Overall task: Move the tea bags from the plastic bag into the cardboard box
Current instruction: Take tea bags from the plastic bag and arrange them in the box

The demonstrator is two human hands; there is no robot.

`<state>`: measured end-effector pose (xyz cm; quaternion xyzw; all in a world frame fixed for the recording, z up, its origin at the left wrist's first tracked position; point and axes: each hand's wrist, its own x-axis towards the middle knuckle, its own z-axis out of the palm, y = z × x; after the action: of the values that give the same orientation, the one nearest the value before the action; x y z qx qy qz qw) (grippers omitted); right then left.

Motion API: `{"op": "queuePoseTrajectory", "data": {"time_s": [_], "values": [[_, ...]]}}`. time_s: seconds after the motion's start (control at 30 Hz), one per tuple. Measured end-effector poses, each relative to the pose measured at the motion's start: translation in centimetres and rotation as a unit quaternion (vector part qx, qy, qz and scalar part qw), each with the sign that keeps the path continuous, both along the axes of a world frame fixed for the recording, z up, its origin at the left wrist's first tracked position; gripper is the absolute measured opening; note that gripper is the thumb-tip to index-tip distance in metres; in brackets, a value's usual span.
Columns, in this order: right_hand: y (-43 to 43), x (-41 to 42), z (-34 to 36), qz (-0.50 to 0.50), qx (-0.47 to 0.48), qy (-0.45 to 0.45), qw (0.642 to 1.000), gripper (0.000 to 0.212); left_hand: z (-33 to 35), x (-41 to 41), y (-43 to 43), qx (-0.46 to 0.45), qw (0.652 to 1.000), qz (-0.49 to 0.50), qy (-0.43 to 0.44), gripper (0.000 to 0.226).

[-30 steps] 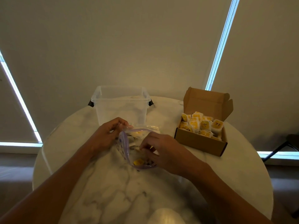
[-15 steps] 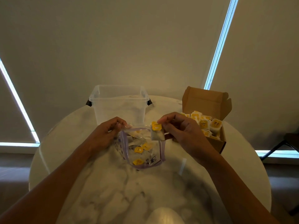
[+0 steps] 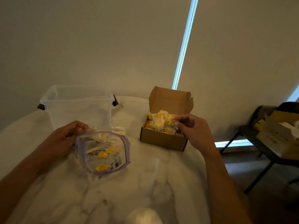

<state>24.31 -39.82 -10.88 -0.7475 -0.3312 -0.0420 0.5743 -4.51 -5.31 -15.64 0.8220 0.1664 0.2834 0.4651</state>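
Over cardboard box (image 3: 161, 140) now — tea bag (image 3: 171, 122)

Marble table (image 3: 145, 183) bears bag (image 3: 103, 152), box (image 3: 161, 139), clear tub (image 3: 77, 110).

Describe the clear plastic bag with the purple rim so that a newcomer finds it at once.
On the round white marble table, look left of centre, in front of the clear plastic tub. There the left hand holds open the clear plastic bag with the purple rim. Unlike the rigid tub and the brown cardboard box to its right, it is soft.
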Motion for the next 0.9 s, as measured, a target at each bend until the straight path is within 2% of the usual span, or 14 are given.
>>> {"op": "queuePoseTrajectory", "data": {"time_s": [0.13,0.27,0.5,0.63,0.77,0.83,0.9], "values": [[-0.2,0.6,-0.1,-0.054,-0.06,-0.08,0.994,0.018,-0.1,0.0,0.1,-0.01,1.0,0.0,0.001,0.026],[-0.4,0.5,-0.2,-0.094,-0.101,-0.11,0.984,0.018,0.0,-0.1,-0.1,-0.002,1.0,0.0,0.001,0.027],[-0.2,-0.8,0.6,-0.099,-0.042,-0.05,0.993,0.016,0.3,-0.4,-0.2,0.007,1.0,0.003,0.013,0.03],[-0.1,-0.3,-0.2,-0.09,-0.119,-0.082,0.985,0.019,0.5,-0.4,-0.3,0.021,1.0,0.01,0.02,0.033],[0.8,-0.6,0.0,-0.144,-0.205,-0.139,0.958,0.026,0.5,-0.6,-0.2,0.016,1.0,0.01,0.019,0.026],[1.5,-1.6,0.4,-0.152,-0.177,-0.195,0.953,0.022,0.3,-0.5,-0.2,0.014,1.0,0.008,0.01,0.024],[2.4,-3.6,0.8,-0.099,-0.112,-0.232,0.961,0.015,0.3,-0.5,-0.3,0.012,1.0,0.01,0.008,0.025]]}}
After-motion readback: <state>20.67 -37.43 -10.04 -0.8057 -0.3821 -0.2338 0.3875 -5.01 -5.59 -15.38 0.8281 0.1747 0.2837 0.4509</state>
